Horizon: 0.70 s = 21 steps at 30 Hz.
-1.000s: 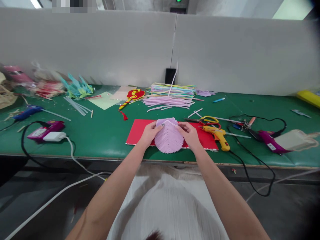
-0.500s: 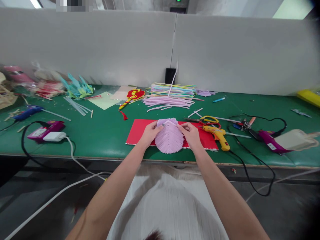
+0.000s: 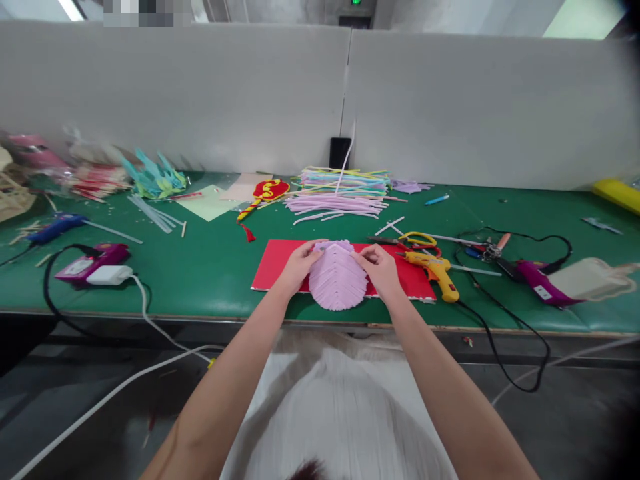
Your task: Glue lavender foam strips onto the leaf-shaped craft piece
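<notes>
The lilac leaf piece [image 3: 338, 283] lies on a red sheet [image 3: 273, 267] at the near edge of the green table [image 3: 210, 273]. The left hand [image 3: 299, 265] and right hand [image 3: 381, 267] pinch its upper edge from either side, fingers curled close together. A yellow glue gun [image 3: 439, 270] lies just beside the right hand. The purple glue gun [image 3: 95, 257] carries a white label, too small to read. Pastel strips [image 3: 340, 190] are piled behind, and grey partition panels [image 3: 225, 93] wall off the table.
</notes>
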{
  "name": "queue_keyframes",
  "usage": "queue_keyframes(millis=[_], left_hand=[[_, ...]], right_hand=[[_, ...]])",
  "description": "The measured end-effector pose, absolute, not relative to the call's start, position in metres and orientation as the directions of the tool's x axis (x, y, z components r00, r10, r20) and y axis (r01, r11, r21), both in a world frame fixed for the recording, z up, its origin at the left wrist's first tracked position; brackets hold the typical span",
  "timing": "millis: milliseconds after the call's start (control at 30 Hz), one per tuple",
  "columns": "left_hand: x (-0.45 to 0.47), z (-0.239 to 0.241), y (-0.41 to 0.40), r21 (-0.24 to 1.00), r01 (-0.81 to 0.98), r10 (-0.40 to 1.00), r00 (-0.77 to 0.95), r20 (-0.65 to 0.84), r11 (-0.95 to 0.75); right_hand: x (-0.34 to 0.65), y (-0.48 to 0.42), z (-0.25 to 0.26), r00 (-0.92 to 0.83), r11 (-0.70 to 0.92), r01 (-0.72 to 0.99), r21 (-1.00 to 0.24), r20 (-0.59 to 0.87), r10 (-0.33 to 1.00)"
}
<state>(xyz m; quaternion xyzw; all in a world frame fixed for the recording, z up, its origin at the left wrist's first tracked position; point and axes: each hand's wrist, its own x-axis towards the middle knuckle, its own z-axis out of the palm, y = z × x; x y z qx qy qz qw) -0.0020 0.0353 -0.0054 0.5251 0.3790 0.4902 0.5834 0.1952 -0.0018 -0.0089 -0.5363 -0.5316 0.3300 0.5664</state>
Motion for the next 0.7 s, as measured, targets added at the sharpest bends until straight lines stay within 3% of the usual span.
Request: queue_keyframes(millis=[133, 300, 433, 600, 700], left_hand=[[-0.006, -0.002, 0.037, 0.994, 0.027, 0.978, 0.186, 0.098, -0.104], [-0.012, 0.005, 0.033, 0.880, 0.313, 0.934, 0.127, 0.335, -0.358], [-0.009, 0.018, 0.027, 0.740, 0.476, 0.879, 0.215, 0.425, -0.474], [0.008, 0.032, 0.034, 0.660, 0.507, 0.824, 0.447, 0.349, -0.554], [0.017, 0.033, 0.038, 0.642, 0.543, 0.832, 0.460, 0.311, -0.541]], right_hand=[[0.191, -0.004, -0.008, 0.179, 0.209, 0.229, -0.951, 0.252, 0.951], [0.203, -0.013, -0.003, 0.180, 0.285, 0.596, -0.751, 0.471, 0.864], [0.243, -0.021, -0.001, 0.315, 0.139, 0.776, -0.615, 0.570, 0.759], [0.300, -0.037, -0.002, 0.410, -0.121, 0.870, -0.479, 0.564, 0.717], [0.320, -0.048, -0.004, 0.461, -0.224, 0.865, -0.449, 0.534, 0.709]])
